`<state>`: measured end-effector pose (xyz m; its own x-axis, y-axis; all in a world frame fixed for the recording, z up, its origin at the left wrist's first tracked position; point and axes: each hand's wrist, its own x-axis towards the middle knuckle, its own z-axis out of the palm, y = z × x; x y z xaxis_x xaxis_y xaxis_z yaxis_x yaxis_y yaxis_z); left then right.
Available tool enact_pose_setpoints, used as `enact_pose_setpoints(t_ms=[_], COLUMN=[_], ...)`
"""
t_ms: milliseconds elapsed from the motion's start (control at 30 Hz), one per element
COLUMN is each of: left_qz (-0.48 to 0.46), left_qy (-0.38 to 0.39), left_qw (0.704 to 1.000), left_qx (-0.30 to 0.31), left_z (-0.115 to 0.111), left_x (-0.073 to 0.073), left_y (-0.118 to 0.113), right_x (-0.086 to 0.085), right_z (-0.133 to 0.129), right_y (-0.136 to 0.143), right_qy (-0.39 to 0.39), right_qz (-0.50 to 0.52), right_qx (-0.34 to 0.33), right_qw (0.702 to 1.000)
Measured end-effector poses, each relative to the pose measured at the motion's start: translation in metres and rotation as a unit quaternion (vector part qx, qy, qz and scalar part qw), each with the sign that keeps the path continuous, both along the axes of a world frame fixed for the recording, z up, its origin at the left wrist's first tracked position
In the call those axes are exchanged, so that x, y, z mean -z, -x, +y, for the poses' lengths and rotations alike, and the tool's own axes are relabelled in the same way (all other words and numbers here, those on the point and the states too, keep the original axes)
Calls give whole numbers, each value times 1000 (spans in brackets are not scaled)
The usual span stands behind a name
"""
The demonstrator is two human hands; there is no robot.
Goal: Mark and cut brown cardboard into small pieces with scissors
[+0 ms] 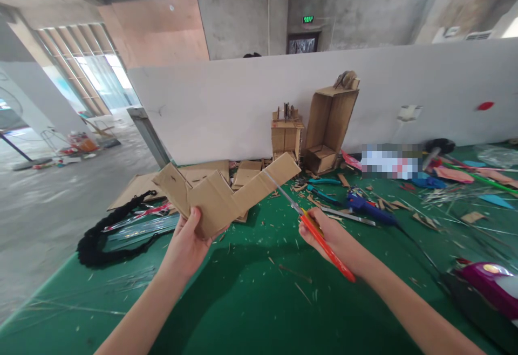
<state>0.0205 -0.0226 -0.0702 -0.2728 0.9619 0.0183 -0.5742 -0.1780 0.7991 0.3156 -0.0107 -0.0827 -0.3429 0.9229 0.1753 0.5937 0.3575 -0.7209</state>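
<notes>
In the middle of the view, my left hand [189,244] grips an angular piece of cardboard [214,201] above the table, its thumb pressed on the near face. A long strip of that piece reaches to the upper right. My right hand [329,236] is wrapped round scissors [318,236] with red and yellow handles. Their blades point up and left, and the tip meets the strip of cardboard. Whether the blades are apart is too small to tell.
On the green table [251,301], cardboard boxes [332,123] stand against a white partition [226,107]. Blue-handled pliers [324,181], a blue glue gun [370,207] and scraps lie to the right. A black fuzzy strip [95,244] curls at left; a purple iron-like device [488,287] sits far right.
</notes>
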Motion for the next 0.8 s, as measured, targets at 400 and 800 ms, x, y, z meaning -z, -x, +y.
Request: enact_pose_setpoints(t_ms=[400, 800], left_qz=[-17, -10], left_qy=[22, 13], left_qw=[1000, 1000], left_qx=[0, 1], left_z=[2, -1], left_x=[8, 3], left_y=[0, -2], right_x=[-6, -16], right_z=[-4, -13], right_y=[1, 4], right_qy=[18, 7], right_qz=[55, 28], right_qx=[-3, 10], right_qw=[998, 1000])
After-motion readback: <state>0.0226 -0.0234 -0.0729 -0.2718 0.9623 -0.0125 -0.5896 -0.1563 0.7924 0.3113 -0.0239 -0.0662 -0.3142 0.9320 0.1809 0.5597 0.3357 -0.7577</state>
